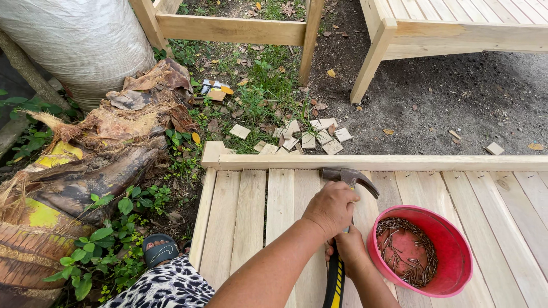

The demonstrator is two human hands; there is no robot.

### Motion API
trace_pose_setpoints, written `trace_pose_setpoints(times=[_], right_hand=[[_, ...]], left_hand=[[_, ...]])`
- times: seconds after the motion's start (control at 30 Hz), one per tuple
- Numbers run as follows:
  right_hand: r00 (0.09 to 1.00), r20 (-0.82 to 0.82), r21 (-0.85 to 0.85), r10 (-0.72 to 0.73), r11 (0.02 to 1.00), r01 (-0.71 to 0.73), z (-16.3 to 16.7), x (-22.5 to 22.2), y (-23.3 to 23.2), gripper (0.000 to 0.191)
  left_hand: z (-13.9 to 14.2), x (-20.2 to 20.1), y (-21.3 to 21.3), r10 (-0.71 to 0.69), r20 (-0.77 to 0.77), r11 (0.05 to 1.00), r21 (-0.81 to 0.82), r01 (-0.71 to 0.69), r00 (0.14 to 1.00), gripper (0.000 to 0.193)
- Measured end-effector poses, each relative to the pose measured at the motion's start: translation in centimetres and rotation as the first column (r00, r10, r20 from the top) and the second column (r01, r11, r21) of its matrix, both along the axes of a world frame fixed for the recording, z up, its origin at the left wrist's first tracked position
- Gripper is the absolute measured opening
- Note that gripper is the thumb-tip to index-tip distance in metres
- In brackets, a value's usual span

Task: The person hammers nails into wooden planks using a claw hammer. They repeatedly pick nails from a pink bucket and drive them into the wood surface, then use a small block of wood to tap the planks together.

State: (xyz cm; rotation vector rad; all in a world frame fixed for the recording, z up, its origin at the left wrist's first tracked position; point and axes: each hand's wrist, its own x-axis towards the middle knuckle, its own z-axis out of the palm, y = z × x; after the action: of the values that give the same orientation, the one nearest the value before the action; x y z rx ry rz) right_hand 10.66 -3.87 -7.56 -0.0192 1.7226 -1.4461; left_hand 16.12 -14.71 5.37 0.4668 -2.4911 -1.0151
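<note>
One hammer (349, 175) lies on the slatted frame (251, 205), with two hands (331, 208) on it. Beside the hammer stands one pink bowl (451, 251) of many nails (408, 251). Beyond the frame lie about a dozen wood offcuts (311, 137).

— What's around the work?
— Outdoors in daylight: dark bare soil (456, 97), a patch of grass (262, 85), small wood offcuts (311, 137).
— Furniture?
— Pale wooden frames (445, 28) stand behind; a white sack (85, 40) sits left.
</note>
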Motion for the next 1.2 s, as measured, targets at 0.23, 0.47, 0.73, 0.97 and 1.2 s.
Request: trace_pose_setpoints(times=[0.23, 0.47, 0.73, 0.97, 1.2], right_hand=[[0.962, 0.181, 0.095, 0.205, 0.970, -0.225, -1.9, -1.1, 1.2, 0.061], [0.930, 0.309, -0.051, 0.199, 0.980, -0.193, -3.7, -1.9, 0.7, 0.044], [0.969, 0.243, -0.008, -0.038, 0.999, 0.041, -1.4, -0.7, 0.5, 0.029], [0.981, 0.193, -0.078, -0.019, 0.996, 0.035, 0.1, 0.2, 0.4, 0.028], [0.981, 0.192, -0.054, -0.020, 0.998, 0.031, -0.1, 0.2, 0.5, 0.025]], left_hand=[[0.7, -2.5, 4.6, -0.246, 0.111, 0.940, -0.216, 0.265, 0.963, 0.016], [0.2, -3.8, 5.3, -0.381, 0.206, 0.795, -0.425, 0.433, 0.901, 0.014], [-0.5, -6.2, 9.9, -0.282, 0.584, 0.769, -0.336, 0.544, 0.761, 0.053], [0.2, -7.2, 11.6, -0.279, 0.706, 0.830, -0.164, 0.533, 0.651, 0.040], [-0.2, -5.9, 11.7, -0.373, 0.529, 0.882, -0.053, 0.468, 0.762, 0.031]])
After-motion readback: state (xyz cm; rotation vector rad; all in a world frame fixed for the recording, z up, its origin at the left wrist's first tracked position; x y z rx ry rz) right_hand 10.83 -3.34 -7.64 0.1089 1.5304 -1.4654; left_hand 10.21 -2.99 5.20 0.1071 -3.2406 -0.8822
